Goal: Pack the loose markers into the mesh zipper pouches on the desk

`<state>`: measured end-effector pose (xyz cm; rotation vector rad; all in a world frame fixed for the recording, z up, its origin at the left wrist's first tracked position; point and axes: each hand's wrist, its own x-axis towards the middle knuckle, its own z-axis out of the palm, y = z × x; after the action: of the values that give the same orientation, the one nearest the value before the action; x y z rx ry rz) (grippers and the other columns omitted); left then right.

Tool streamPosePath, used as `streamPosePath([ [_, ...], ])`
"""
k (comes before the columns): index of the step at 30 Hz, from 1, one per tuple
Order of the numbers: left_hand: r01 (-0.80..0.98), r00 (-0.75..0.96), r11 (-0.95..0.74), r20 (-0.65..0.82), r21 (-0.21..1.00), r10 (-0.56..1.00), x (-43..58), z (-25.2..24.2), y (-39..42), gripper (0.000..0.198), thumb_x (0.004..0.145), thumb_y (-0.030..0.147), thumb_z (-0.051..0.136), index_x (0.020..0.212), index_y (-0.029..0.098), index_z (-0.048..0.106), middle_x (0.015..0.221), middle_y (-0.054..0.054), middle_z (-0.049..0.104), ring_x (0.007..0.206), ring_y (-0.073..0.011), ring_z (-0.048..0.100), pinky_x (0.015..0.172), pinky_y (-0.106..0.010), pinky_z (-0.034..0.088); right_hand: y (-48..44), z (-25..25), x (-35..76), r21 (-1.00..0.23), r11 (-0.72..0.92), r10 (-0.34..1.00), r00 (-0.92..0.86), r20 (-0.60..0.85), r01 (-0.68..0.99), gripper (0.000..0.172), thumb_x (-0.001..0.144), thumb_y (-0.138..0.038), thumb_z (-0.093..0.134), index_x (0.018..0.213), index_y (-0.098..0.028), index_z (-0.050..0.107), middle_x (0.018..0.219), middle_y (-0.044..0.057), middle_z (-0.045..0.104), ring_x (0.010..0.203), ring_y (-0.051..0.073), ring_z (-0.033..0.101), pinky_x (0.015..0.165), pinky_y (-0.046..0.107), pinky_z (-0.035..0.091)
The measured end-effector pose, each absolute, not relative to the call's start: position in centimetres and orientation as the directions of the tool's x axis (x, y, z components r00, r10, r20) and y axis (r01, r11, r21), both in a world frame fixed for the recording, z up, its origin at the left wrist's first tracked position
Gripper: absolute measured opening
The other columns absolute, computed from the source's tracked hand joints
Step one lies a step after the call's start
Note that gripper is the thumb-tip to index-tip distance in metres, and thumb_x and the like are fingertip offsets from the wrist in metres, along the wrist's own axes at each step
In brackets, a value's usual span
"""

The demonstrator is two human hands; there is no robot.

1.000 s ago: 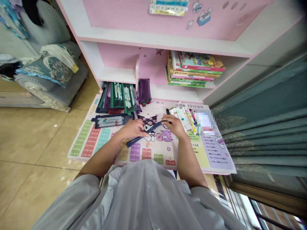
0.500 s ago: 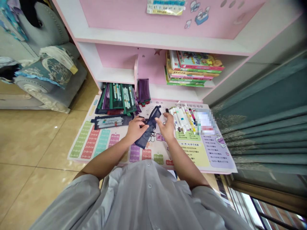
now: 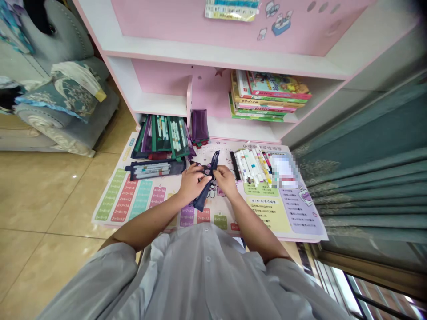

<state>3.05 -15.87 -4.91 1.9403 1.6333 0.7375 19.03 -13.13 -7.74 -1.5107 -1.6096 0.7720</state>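
Note:
Between my hands is a dark navy mesh pencil pouch (image 3: 202, 198), tilted on edge over the desk's middle. My left hand (image 3: 193, 183) grips its left side, thumb against the fabric. My right hand (image 3: 225, 180) pinches the pouch's upper right edge with the fingers closed. Just right of that hand lie several white markers (image 3: 251, 165) in a row, with a black marker (image 3: 235, 165) at their left end. A navy pouch filled with markers (image 3: 153, 169) rests left of my left hand.
Green and purple mesh pouches holding markers (image 3: 167, 135) are piled at the back left. Purple pouches (image 3: 199, 126) lean by the shelf divider. Stacked books (image 3: 267, 104) occupy the shelf. A partly blurred pack (image 3: 285, 171) lies right of the markers. The desk mat (image 3: 267, 218) is printed.
My right hand has moved left and closed on the pouch's edge. The pouch has turned more upright and looks narrower. The black marker beside the white ones is more exposed.

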Motion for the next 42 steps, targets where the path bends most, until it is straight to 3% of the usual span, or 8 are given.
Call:
streamPosePath([
  [9, 0.763, 0.127, -0.136, 0.059, 0.633, 0.990, 1.7, -4.8, -14.8, 0.026, 0.079, 0.022, 0.060, 0.054, 0.020, 0.062, 0.098, -0.004, 0.073, 0.105, -0.0226, 0.064, 0.096, -0.037, 0.048, -12.2, -7.9, 21.0, -0.734, 0.139, 0.981, 0.011, 0.195, 0.665, 0.015, 0.074, -0.026, 0.050, 0.060, -0.023, 0.051, 0.079, 0.004, 0.064, 0.085, 0.020, 0.060, 0.081, 0.031, 0.045],
  [15, 0.778, 0.080, -0.144, 0.131, 0.612, 0.988, 1.9, -5.2, -15.0, 0.030, 0.083, 0.030, 0.060, 0.056, 0.020, 0.064, 0.103, -0.005, 0.072, 0.108, -0.0230, 0.062, 0.097, -0.039, 0.046, -11.6, -8.2, 21.8, -0.686, 0.152, 0.964, 0.047, 0.263, 0.712, 0.031, 0.086, -0.046, 0.056, 0.072, -0.020, 0.066, 0.087, 0.008, 0.067, 0.091, 0.022, 0.061, 0.087, 0.035, 0.047],
  [21, 0.793, 0.065, -0.149, 0.161, 0.591, 0.985, 1.9, -5.2, -15.2, 0.031, 0.085, 0.032, 0.060, 0.056, 0.020, 0.065, 0.106, -0.006, 0.070, 0.113, -0.0255, 0.059, 0.099, -0.044, 0.044, -11.2, -7.8, 23.6, -0.406, -0.193, 0.891, 0.333, 0.308, 0.893, 0.028, 0.082, -0.035, 0.061, 0.098, -0.015, 0.071, 0.125, 0.019, 0.056, 0.114, 0.037, 0.046, 0.091, 0.052, 0.039],
  [26, 0.798, 0.066, -0.167, 0.192, 0.579, 0.979, 1.9, -5.1, -15.4, 0.031, 0.085, 0.031, 0.061, 0.056, 0.020, 0.065, 0.108, -0.006, 0.070, 0.116, -0.0264, 0.058, 0.099, -0.045, 0.043, -11.3, -7.4, 23.2, -0.191, -0.286, 0.939, 0.314, 0.141, 0.939, 0.033, 0.081, -0.033, 0.061, 0.104, -0.010, 0.070, 0.118, 0.021, 0.055, 0.109, 0.037, 0.045, 0.088, 0.051, 0.038],
  [31, 0.799, 0.069, -0.167, 0.188, 0.578, 0.980, 1.8, -5.1, -15.5, 0.031, 0.085, 0.032, 0.061, 0.057, 0.020, 0.065, 0.109, -0.006, 0.069, 0.116, -0.0266, 0.057, 0.098, -0.045, 0.043, -11.0, -7.5, 22.9, -0.109, -0.284, 0.951, 0.294, 0.092, 0.953, 0.033, 0.083, -0.033, 0.056, 0.098, -0.007, 0.071, 0.111, 0.022, 0.056, 0.105, 0.036, 0.047, 0.084, 0.049, 0.039],
  [35, 0.803, 0.061, -0.157, 0.183, 0.575, 0.981, 1.8, -5.1, -15.4, 0.029, 0.085, 0.032, 0.062, 0.058, 0.020, 0.065, 0.110, -0.006, 0.069, 0.116, -0.0262, 0.057, 0.098, -0.045, 0.042, -11.1, -7.2, 22.7, -0.200, -0.249, 0.953, 0.276, 0.124, 0.948, 0.027, 0.078, -0.030, 0.058, 0.086, -0.010, 0.073, 0.107, 0.020, 0.058, 0.104, 0.036, 0.048, 0.085, 0.051, 0.040],
  [38, 0.802, 0.059, -0.152, 0.178, 0.577, 0.982, 1.9, -5.1, -15.4, 0.028, 0.084, 0.031, 0.062, 0.058, 0.020, 0.065, 0.109, -0.005, 0.069, 0.117, -0.0256, 0.057, 0.098, -0.045, 0.043, -11.7, -6.6, 22.1, -0.433, -0.179, 0.915, 0.311, 0.258, 0.884, 0.018, 0.074, -0.030, 0.059, 0.071, -0.015, 0.069, 0.109, 0.017, 0.060, 0.107, 0.035, 0.049, 0.090, 0.052, 0.040],
  [42, 0.805, 0.058, -0.144, 0.166, 0.576, 0.984, 2.0, -5.0, -15.5, 0.028, 0.084, 0.030, 0.063, 0.057, 0.020, 0.065, 0.109, -0.004, 0.070, 0.116, -0.0248, 0.057, 0.098, -0.044, 0.042, -12.9, -5.6, 20.5, -0.712, 0.109, 0.915, 0.210, 0.345, 0.694, 0.021, 0.076, -0.032, 0.057, 0.060, -0.020, 0.059, 0.115, 0.013, 0.061, 0.114, 0.028, 0.054, 0.103, 0.045, 0.039],
])
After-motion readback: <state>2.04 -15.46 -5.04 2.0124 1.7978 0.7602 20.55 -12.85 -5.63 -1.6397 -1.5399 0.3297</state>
